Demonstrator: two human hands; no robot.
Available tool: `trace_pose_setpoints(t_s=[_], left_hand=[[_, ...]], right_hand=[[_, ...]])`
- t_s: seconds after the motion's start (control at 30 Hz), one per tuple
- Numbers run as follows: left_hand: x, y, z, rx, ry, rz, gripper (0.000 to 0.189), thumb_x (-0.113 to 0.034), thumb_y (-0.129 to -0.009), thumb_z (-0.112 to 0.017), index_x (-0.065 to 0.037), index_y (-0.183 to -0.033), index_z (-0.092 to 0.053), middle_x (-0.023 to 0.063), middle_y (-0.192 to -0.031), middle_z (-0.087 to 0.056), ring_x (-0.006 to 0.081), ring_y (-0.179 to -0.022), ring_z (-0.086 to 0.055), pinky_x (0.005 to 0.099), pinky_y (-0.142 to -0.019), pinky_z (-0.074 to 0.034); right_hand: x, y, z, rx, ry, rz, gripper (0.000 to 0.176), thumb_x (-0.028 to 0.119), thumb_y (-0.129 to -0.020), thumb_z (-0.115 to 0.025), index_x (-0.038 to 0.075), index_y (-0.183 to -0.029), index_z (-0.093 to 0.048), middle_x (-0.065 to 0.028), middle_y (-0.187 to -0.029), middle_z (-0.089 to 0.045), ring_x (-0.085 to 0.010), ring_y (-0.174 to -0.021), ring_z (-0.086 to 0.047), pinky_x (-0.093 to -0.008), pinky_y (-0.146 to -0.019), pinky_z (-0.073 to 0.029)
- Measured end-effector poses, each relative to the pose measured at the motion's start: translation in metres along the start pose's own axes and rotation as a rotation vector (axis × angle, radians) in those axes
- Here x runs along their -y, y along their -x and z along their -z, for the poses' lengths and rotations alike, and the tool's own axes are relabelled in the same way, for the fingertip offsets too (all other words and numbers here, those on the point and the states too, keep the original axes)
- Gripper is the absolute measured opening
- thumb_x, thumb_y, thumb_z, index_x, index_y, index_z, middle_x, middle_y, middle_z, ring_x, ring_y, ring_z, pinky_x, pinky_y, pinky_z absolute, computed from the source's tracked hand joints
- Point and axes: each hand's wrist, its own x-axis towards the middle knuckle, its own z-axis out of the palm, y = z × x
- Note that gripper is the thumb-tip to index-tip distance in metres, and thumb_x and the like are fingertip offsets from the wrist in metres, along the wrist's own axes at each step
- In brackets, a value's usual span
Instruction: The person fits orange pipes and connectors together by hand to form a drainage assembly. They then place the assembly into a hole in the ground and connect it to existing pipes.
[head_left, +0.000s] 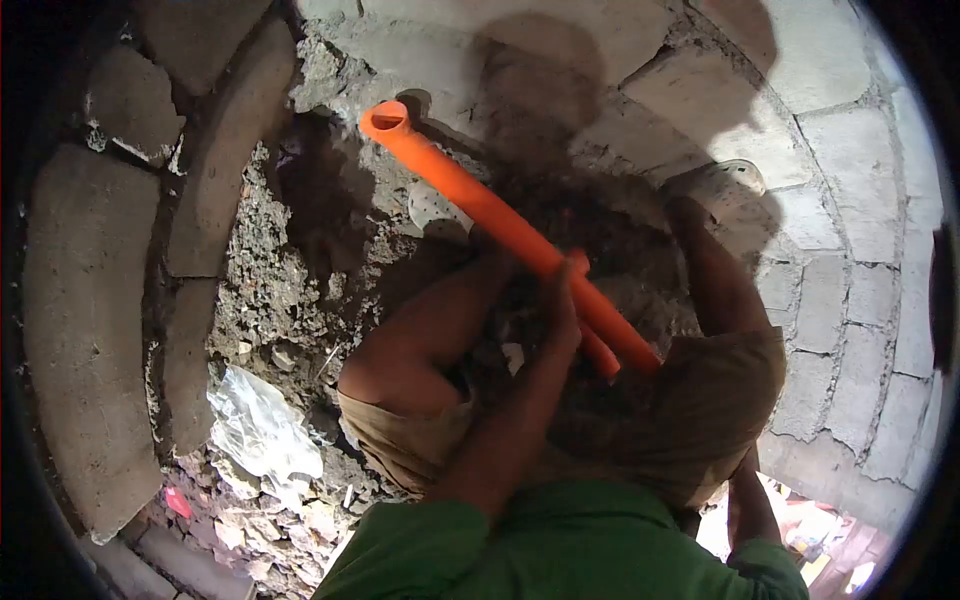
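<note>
A long orange plastic pipe [470,197] lies slantwise across the middle of the view, its open end at the upper left and its other end near my right knee. A shorter orange branch or second piece [598,352] shows beneath its lower part; how they join is hidden. My left hand [563,300] is closed around the lower half of the pipe, between my knees. My right forearm passes down beside my right thigh, and the hand there is hidden behind the leg.
Brick walls [85,330] curve around on the left and right. Rubble and dirt [265,290] cover the ground, with a crumpled clear plastic bag [262,430] at the lower left. My perforated shoes [738,178] rest on either side of the pipe. Dark shadows fall ahead.
</note>
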Motion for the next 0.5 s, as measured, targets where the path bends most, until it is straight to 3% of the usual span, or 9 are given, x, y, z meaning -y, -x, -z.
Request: trace_pose_setpoints(t_s=[0.1,0.13,0.3,0.37,0.5], left_hand=[[-0.037,0.005,0.005,0.09,0.03,0.172,0.036,-0.037,-0.091,-0.062,-0.005,-0.107,-0.059,0.0074,-0.099,-0.063,0.0217,-0.087,-0.058,0.0373,-0.081,-0.048],[-0.076,0.012,-0.004,0.073,0.035,0.196,0.033,-0.035,-0.09,-0.065,-0.007,-0.105,-0.058,0.0069,-0.1,-0.062,0.0216,-0.087,-0.058,0.0378,-0.08,-0.049],[-0.069,-0.1,0.066,0.093,0.362,0.009,0.033,-0.029,-0.086,-0.073,-0.01,-0.107,-0.055,0.0044,-0.089,-0.056,0.022,-0.085,-0.058,0.0407,-0.075,-0.053],[-0.067,-0.117,0.079,0.219,0.304,0.055,0.032,-0.031,-0.09,-0.069,-0.007,-0.107,-0.056,0.0106,-0.099,-0.063,0.0271,-0.091,-0.063,0.041,-0.085,-0.053],[-0.067,-0.051,0.028,0.014,0.206,0.096,0.033,-0.024,-0.084,-0.074,-0.011,-0.108,-0.055,0.0061,-0.091,-0.058,0.0245,-0.086,-0.06,0.0411,-0.079,-0.053]], right_hand=[[-0.068,0.026,0.019,-0.041,0.134,-0.11,0.025,0.022,-0.095,-0.054,0.002,-0.102,-0.067,-0.0159,-0.093,-0.067,-0.0298,-0.088,-0.065,-0.0436,-0.079,-0.051],[-0.094,0.035,0.026,-0.044,0.188,-0.153,0.025,0.022,-0.095,-0.054,0.002,-0.101,-0.067,-0.016,-0.093,-0.067,-0.0301,-0.087,-0.065,-0.0438,-0.079,-0.051],[-0.193,0.072,0.057,-0.036,0.404,-0.347,0.023,0.021,-0.094,-0.054,0.002,-0.1,-0.067,-0.0162,-0.091,-0.067,-0.0313,-0.086,-0.065,-0.0448,-0.078,-0.051],[-0.227,0.088,0.077,-0.012,0.505,-0.446,0.022,0.02,-0.094,-0.054,0.002,-0.099,-0.067,-0.0163,-0.09,-0.067,-0.0318,-0.085,-0.065,-0.0452,-0.077,-0.051],[-0.257,0.093,0.152,0.071,0.848,-0.584,0.021,0.019,-0.093,-0.054,0.002,-0.098,-0.067,-0.0166,-0.088,-0.067,-0.0328,-0.084,-0.066,-0.046,-0.076,-0.051]])
